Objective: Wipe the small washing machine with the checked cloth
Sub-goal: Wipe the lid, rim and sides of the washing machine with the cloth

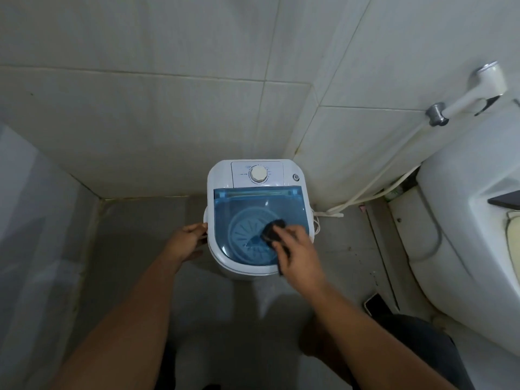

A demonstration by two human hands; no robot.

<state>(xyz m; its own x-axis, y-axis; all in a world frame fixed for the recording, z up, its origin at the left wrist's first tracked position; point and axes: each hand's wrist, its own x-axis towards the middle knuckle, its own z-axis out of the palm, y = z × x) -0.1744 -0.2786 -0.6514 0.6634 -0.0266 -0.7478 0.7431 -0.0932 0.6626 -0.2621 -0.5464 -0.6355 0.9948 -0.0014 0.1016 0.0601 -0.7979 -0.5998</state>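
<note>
My left hand (188, 241) is curled round the handle on the left side of the washer (257, 218), which sits on the floor in the tiled corner. My right hand (297, 250) is over the near right part of the blue lid (239, 204), fingers bunched tight on the cloth (272, 233) and pressing it on the lid; it's a dark wad from here, can't make out the checks. Toilet (464, 235) is off to the right.
</note>
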